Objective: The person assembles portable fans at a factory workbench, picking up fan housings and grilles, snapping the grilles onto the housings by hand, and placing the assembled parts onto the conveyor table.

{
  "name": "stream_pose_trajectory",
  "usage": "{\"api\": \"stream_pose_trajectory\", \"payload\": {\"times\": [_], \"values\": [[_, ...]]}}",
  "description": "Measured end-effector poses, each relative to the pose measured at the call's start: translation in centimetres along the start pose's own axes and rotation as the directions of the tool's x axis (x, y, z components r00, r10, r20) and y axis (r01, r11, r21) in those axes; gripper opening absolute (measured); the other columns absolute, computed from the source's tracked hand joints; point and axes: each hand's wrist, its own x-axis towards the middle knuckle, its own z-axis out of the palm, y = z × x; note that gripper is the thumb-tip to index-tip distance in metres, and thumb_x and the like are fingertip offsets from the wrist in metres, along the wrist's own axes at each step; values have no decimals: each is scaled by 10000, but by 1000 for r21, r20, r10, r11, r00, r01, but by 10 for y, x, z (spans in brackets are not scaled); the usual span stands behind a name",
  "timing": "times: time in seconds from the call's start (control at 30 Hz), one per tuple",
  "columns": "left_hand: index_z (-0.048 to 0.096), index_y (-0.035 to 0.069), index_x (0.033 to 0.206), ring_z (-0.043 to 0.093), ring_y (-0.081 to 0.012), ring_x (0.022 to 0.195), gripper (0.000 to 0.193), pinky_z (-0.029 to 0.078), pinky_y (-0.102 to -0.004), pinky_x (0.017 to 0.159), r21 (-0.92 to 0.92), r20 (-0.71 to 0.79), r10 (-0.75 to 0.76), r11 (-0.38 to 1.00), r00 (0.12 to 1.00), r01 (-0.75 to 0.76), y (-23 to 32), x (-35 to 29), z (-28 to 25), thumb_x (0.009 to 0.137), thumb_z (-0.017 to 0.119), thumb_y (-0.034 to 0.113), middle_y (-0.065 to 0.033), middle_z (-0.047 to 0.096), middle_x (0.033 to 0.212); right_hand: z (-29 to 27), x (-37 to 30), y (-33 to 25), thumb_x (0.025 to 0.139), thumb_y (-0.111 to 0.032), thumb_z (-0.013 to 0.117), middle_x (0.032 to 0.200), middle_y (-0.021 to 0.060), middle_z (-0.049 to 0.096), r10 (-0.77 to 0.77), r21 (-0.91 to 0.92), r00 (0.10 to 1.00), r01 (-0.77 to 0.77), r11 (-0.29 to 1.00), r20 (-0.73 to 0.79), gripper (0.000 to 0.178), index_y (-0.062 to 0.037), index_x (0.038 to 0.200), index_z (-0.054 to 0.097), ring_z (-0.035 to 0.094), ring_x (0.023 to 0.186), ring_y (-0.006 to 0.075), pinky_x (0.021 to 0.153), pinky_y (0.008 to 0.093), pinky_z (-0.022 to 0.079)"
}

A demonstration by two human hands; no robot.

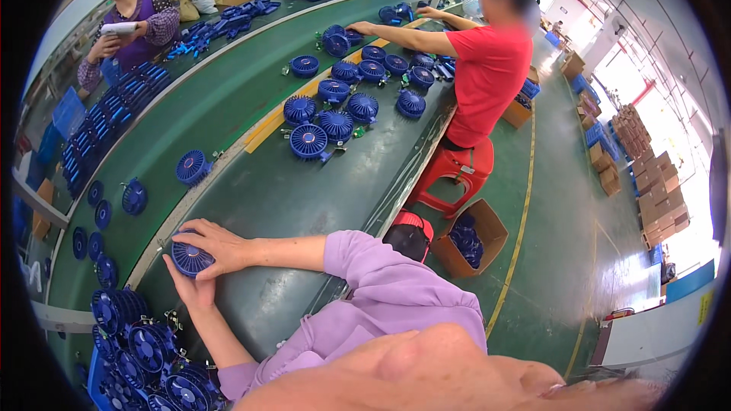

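Note:
Both my hands are closed around a round dark-blue fan head (190, 260) with a ribbed guard, just over the near end of the dark green work surface (282, 190). My right hand (222, 247) curls its fingers over the fan head's top and near side. From below, my left hand (196, 293) supports its lower edge with the fingers against it. Part of the guard is covered by my fingers. Beside my left forearm, many similar fan heads (148, 346) with small circuit boards and wires are piled in a blue crate (97, 380).
More fan heads (308, 141) stand farther along the surface. A green conveyor belt (164, 133) runs alongside, with a few fan heads on it. A person in a red shirt (491, 68) works at the far right near a red stool (457, 175) and an open carton (487, 240).

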Motion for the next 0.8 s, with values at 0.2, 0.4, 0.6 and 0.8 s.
{"api": "stream_pose_trajectory", "payload": {"times": [0.2, 0.4, 0.6, 0.8], "values": [[454, 61, 1343, 511, -253, 1195, 508, 423, -406, 1032, 149, -125, 290, 951, 949, -271, -24, 13, 24, 997, 410, 431, -106, 511, 1300, -3, -2, 5, 804, -474, 611, 1369, 226, 396, 58, 22, 998, -57, 998, -39, 825, -48, 1436, 294, 381, 1285, 402, 1071, 471, 312], [318, -15, 1408, 484, -250, 1184, 523, 409, -380, 995, 656, 222, 818, 277, 531, -702, -44, 4, 39, 978, 353, 279, -170, 436, 1322, 13, 8, 3, 974, -339, 422, 1394, 199, 399, 148, 511, 986, -169, 843, 81, 607, -19, 1448, 220, 375, 1339, 302, 1106, 377, 287], [278, -13, 1439, 384, -283, 1314, 553, 296, -399, 1100, 705, 196, 827, 254, 527, -662, -41, 5, 27, 923, 415, 131, -178, 362, 1422, 5, 13, -3, 970, -241, 436, 1373, 158, 416, 261, 474, 952, -306, 825, 159, 518, -38, 1422, 288, 412, 1287, 247, 1070, 343, 336], [371, -20, 1383, 442, -276, 1256, 458, 325, -385, 1072, 737, 183, 869, 188, 459, -649, -47, 11, 30, 963, 403, 160, -168, 426, 1381, 21, 8, 1, 977, -345, 432, 1415, 131, 406, 214, 597, 974, -212, 774, 69, 584, -48, 1455, 276, 365, 1339, 230, 1113, 349, 271]]}}
